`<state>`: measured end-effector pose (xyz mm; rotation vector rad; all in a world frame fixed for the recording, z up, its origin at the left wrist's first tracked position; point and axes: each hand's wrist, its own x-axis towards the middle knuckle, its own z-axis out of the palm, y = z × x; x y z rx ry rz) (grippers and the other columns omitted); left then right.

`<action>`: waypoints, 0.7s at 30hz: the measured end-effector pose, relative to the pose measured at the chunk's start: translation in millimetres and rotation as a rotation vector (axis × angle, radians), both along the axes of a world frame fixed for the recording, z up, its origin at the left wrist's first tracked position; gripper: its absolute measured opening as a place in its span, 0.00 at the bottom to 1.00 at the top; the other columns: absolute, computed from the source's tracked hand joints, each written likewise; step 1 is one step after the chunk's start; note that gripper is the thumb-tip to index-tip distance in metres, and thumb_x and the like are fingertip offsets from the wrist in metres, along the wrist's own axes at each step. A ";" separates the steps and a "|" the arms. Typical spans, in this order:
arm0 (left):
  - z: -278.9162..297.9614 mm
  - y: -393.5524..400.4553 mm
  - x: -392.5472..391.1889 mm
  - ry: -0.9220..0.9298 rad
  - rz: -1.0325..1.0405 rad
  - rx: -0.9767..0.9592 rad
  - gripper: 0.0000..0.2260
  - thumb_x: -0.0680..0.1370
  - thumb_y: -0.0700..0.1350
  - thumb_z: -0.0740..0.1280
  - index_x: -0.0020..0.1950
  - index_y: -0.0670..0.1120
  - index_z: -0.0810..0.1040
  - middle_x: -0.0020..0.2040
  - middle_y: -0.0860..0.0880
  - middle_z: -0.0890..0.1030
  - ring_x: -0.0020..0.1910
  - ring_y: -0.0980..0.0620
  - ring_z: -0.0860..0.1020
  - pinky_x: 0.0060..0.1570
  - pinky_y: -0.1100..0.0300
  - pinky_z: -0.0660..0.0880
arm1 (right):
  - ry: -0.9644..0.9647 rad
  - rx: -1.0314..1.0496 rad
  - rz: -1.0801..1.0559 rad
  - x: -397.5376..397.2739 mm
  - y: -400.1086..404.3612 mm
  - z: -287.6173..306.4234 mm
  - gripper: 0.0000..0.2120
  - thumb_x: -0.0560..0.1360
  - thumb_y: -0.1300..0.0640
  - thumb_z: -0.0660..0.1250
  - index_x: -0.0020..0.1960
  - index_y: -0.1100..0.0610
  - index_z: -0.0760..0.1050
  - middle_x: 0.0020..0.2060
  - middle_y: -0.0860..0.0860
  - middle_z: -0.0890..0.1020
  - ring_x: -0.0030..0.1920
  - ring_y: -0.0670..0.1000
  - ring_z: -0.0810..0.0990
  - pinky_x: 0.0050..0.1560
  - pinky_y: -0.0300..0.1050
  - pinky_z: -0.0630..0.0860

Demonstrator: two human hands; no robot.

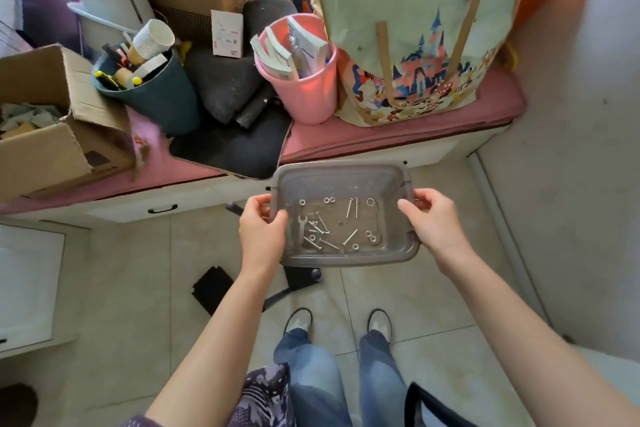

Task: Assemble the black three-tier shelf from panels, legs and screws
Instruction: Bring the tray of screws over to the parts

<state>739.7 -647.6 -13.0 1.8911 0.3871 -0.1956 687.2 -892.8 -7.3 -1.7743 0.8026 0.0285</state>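
I hold the clear tray (346, 256) level above the floor, left hand (263, 236) and right hand (436, 222) each grasping a side rim, so the screws (320, 236) stay inside.

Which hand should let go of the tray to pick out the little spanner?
Left, probably. The left hand grips the tray edge right beside the spanner; the right hand holds the far edge, across the screws, and could keep the tray steady.
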 end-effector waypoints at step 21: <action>-205.1 -179.2 -13.4 0.224 -0.008 0.054 0.16 0.78 0.35 0.66 0.64 0.47 0.78 0.56 0.46 0.81 0.55 0.47 0.80 0.52 0.58 0.78 | 0.199 0.084 -0.050 -28.4 -175.9 -193.5 0.08 0.77 0.65 0.66 0.53 0.55 0.77 0.39 0.47 0.77 0.32 0.45 0.76 0.39 0.45 0.77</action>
